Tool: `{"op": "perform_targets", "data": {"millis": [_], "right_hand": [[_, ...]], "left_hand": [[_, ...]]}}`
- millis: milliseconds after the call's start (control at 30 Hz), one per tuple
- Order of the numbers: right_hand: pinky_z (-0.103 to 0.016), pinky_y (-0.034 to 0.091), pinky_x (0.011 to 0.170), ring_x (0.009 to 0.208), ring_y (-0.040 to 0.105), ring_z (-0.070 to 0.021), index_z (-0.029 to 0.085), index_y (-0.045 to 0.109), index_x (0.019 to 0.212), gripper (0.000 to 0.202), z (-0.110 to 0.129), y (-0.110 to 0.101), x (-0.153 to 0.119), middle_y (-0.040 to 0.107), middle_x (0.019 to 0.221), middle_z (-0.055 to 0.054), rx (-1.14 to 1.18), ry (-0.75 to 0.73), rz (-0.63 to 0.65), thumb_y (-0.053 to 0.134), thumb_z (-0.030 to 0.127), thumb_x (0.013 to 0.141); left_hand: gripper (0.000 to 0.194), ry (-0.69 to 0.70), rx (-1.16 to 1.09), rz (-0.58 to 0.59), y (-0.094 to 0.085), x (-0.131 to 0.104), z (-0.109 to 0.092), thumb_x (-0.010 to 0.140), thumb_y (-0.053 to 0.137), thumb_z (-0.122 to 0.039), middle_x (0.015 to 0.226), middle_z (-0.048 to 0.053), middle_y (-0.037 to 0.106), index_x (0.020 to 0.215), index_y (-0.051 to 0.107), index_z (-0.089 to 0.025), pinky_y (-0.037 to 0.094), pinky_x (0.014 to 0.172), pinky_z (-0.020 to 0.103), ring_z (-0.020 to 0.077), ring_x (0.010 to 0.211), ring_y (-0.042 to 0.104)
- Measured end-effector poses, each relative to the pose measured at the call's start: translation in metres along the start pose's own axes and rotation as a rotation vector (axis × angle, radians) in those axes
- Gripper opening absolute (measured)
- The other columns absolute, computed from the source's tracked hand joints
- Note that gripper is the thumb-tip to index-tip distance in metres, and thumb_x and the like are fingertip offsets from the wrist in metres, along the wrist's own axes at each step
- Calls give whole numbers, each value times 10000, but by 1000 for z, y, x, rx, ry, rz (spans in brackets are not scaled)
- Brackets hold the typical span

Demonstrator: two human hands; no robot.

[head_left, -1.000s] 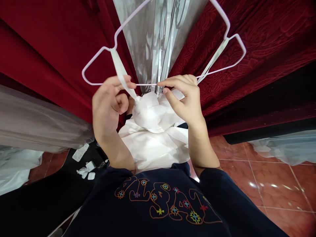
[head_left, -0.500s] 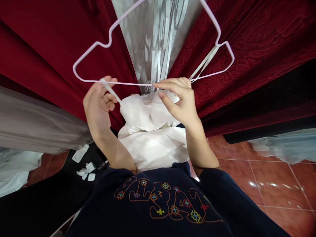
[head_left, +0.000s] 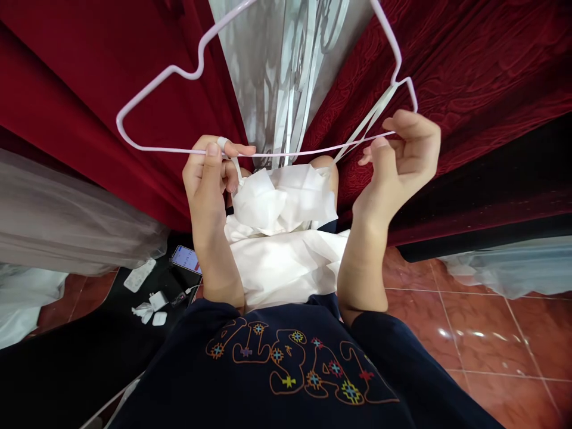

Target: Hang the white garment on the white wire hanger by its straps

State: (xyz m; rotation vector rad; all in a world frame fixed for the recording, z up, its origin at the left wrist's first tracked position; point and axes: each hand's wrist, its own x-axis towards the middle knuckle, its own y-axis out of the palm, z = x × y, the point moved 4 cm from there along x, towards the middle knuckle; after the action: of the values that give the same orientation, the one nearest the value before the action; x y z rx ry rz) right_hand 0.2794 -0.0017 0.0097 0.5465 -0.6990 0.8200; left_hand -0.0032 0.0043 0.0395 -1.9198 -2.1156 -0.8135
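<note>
A pale pink clothes hanger [head_left: 147, 90] spans the space in front of me; its top lies beyond the frame. My left hand [head_left: 209, 170] is closed at the bottom bar, with a thin white strap [head_left: 237, 169] looped over a finger and the thumb against the bar. My right hand [head_left: 400, 152] pinches the bar near its right end between thumb and fingers. Another white strap [head_left: 373, 114] hangs from the hanger's right notch, crossing the bar down to the garment. The white garment [head_left: 286, 265] lies bunched over my lap.
Dark red curtains [head_left: 111, 77] hang on both sides, with shiny white strips [head_left: 290, 83] between them. On a black surface at lower left lie a lit phone [head_left: 185, 258], a white charger [head_left: 158, 301] and small white items. Red floor tiles [head_left: 473, 322] show at right.
My right hand has moved right along the bar to the hanger's right end. My left hand has shifted right with the strap, its thumb now on the bar. The phone has come into view.
</note>
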Motion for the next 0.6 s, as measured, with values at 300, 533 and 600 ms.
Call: {"op": "perform_targets", "data": {"millis": [300,533,600], "right_hand": [[-269,400,522,638,561,-85,249,789,969,192,-3,1,16,733,908,-24,129,341,239,858,423,927],[-276,324,401,525,519,-82,276,778,1078,337,12,-2,48,731,865,-18,288,454,233,833,543,879],[-281,476,489,671,666,-133,290,737,1190,366,21,2,42,723,886,-24,233,477,203,772,566,952]], "left_hand": [[430,26,-30,-12,-1,-2,1,1106,729,-586,923,61,822,858,721,-235,210,496,353,118,475,345],[456,-3,-5,1,-3,-2,0,1107,712,-607,929,84,820,834,725,-242,168,518,380,122,453,274],[477,9,-25,10,-4,-2,1,1104,704,-634,893,81,803,834,718,-240,170,515,381,119,447,275]]}}
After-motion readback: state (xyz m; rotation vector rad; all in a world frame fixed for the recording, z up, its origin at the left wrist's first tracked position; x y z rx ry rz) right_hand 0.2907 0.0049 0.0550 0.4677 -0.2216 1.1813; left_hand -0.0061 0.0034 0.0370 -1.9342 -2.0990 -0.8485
